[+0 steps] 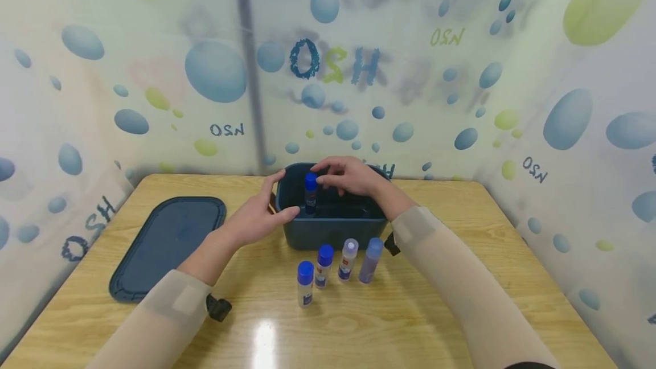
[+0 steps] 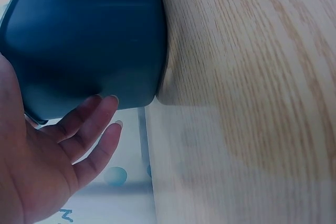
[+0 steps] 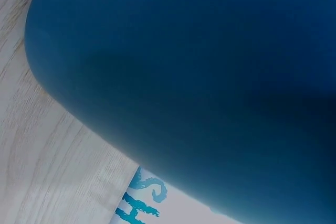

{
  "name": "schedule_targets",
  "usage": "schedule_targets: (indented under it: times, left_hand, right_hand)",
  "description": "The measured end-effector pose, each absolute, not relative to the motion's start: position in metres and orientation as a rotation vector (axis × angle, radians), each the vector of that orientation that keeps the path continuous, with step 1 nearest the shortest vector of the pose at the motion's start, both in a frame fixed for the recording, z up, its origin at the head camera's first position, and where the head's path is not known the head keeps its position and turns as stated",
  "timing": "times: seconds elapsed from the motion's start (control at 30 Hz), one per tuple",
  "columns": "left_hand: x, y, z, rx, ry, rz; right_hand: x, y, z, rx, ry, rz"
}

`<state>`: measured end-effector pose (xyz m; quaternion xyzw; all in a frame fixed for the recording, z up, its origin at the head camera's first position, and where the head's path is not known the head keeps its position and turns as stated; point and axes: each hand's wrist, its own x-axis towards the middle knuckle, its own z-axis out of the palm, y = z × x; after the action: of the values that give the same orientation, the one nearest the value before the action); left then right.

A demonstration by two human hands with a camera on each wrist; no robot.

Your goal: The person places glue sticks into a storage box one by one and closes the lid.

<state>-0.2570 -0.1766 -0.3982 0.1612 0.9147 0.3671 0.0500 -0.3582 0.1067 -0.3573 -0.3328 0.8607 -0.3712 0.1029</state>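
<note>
In the head view, a dark blue bin stands on the table. My right hand reaches over it, thumb and index finger pinching the blue cap of a glue stick that is upright inside, at the left end. My left hand rests against the bin's left end, thumb at the front rim; in the left wrist view its fingers lie loosely against the outer wall. Before the bin stand several more glue sticks, some blue-capped, others paler. The right wrist view shows only the bin's wall up close.
A dark blue lid lies flat at the left of the wooden table. Patterned sheets with spots and letters enclose the back and both sides. The bin stands close to the back sheet.
</note>
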Motion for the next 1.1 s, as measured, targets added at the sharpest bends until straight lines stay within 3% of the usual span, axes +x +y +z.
schedule_targets:
  times: [0.5, 1.1]
  left_hand:
    - [-0.256, -0.175, -0.399, 0.459, 2.786, 1.115]
    - [-0.255, -0.175, -0.397, 0.479, 2.783, 1.118]
  right_hand:
    - [-0.336, 0.149, -0.334, -0.916, 2.588, -1.552]
    - [-0.252, 0.201, -0.334, -0.866, 2.512, -1.565]
